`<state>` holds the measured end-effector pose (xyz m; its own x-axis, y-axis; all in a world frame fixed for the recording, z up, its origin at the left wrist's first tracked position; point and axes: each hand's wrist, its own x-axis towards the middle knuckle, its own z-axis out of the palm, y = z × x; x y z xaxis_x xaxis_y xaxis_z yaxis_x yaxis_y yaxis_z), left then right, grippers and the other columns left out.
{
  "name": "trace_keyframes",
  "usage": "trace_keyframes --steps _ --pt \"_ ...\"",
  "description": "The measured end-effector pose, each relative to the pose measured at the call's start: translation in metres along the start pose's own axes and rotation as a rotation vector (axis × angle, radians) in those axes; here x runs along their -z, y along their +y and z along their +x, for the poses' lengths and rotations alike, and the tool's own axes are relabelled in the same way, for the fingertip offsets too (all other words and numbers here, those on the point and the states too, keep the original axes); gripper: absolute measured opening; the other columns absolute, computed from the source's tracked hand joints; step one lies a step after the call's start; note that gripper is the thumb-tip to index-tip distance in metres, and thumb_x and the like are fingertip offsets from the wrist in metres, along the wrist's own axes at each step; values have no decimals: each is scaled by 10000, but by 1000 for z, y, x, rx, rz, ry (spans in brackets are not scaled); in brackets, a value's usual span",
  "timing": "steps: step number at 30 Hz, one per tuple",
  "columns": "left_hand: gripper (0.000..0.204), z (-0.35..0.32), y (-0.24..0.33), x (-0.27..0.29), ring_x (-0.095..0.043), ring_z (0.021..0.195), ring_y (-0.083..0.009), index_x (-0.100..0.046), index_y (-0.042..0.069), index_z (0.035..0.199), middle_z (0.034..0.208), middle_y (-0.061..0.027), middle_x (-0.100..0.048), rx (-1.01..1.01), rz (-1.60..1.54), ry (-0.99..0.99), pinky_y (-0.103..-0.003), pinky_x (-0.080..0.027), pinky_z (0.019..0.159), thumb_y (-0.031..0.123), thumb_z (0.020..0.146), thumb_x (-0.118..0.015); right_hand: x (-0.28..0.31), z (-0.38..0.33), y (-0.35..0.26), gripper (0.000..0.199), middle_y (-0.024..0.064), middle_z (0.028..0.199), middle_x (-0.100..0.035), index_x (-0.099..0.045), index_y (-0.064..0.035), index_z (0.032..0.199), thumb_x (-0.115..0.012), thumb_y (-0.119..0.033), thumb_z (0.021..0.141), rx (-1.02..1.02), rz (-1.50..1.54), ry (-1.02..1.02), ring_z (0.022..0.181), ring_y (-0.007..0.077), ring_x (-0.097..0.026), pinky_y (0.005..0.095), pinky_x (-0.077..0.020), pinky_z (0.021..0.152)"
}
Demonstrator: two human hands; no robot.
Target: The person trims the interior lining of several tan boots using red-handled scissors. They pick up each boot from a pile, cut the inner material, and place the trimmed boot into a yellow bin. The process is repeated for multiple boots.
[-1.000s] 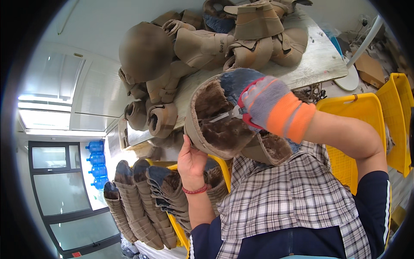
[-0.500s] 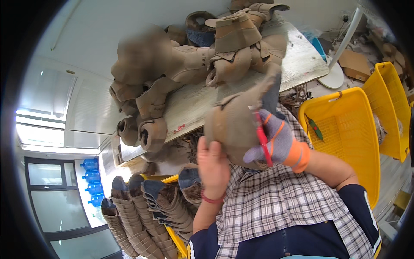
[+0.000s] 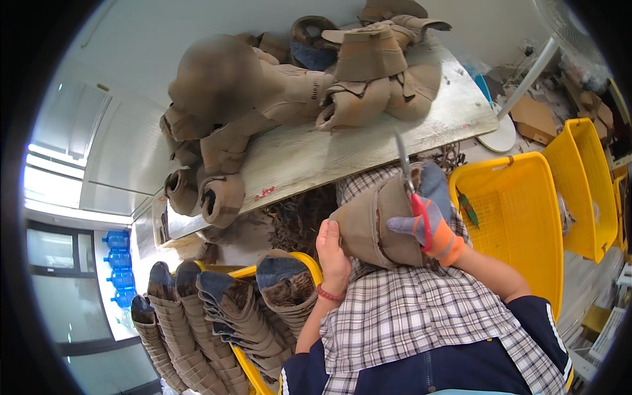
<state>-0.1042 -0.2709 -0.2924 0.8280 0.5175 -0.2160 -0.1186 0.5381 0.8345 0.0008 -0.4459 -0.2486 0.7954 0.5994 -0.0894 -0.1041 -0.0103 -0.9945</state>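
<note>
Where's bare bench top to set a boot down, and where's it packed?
Free: the pale strip of bench running between the boot pile and the near edge, widest toward the right corner. The yellow crate floor looks mostly bare too. Crowded: the far bench edge under the pile, and the row of boots at lower left.

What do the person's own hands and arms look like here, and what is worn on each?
The left hand is bare, with a thin red band at the wrist. The right hand wears a knit work glove, grey-blue with an orange cuff. Both forearms are bare below dark blue sleeves.
</note>
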Motion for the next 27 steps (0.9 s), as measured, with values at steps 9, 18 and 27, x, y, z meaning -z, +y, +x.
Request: trace_keyframes --steps 9,18,27 --pt "204 4 -2 32 -480 967 -205 -524 7 1071 1033 -105 -515 -238 721 -22 -314 -401 856 165 942 -522 3 -3 66 410 58 927 -634 -538 27 1142 -613 -290 893 -22 -201 57 779 138 -583 254 -477 687" --pt "342 83 179 195 -450 1182 -401 -576 45 1102 1316 -246 -451 -639 1519 427 -426 -371 981 85 775 -671 46 -37 25 349 -48 702 -496 -538 -10 1113 -617 -247 870 -17 34 144 571 20 -404 173 -317 511" --pt "326 -10 215 121 -550 1079 -196 -511 41 1232 1203 -80 -584 -447 90 193 -364 -399 972 74 911 -560 43 -20 -39 470 27 721 -475 -550 -15 1038 -787 -203 679 173 -473 5 620 151 -494 262 -418 561"
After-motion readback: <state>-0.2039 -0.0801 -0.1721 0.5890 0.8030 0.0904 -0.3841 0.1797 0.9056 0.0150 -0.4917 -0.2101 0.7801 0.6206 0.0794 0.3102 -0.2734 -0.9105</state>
